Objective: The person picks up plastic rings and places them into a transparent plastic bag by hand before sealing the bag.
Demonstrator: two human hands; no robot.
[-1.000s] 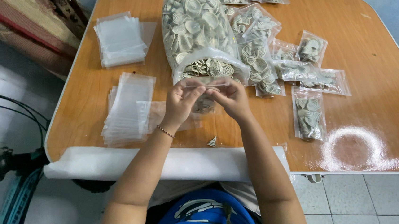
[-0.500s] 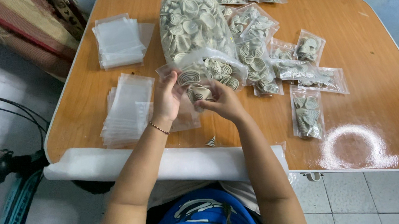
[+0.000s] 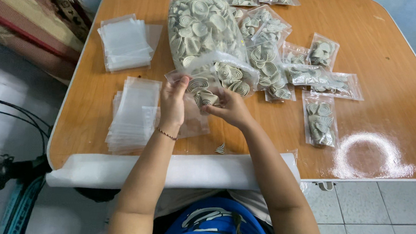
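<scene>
1. Wooden table (image 3: 394, 72), orange-brown top, rounded far corners, white glare ring near right; tiled floor below on the right, dark cables on the floor at left.
2. White paper roll (image 3: 115, 169) along the near table edge.
3. Big clear bag (image 3: 200, 27) of pale spiral pieces, far centre, mouth toward the hands, long axis running far to near.
4. Filled small packets (image 3: 319, 122) scattered right and far right of the big bag.
5. Two stacks of empty clear bags (image 3: 131, 116): one near left just beside the left hand, one far left.
6. Small clear bag (image 3: 198, 89) held up at the big bag's mouth, partly filled with spirals, lying between both hands.
7. Left hand (image 3: 172, 104) fingers clamped on the small bag's left edge, thumb in front.
8. Right hand (image 3: 231, 109) fingers pinched together on a spiral piece (image 3: 207, 98) at the small bag's opening; the piece lies left of the right palm, touching the bag. Both hands equally close to it.
9. One loose spiral (image 3: 220, 148) on the table, near side, between the forearms.
</scene>
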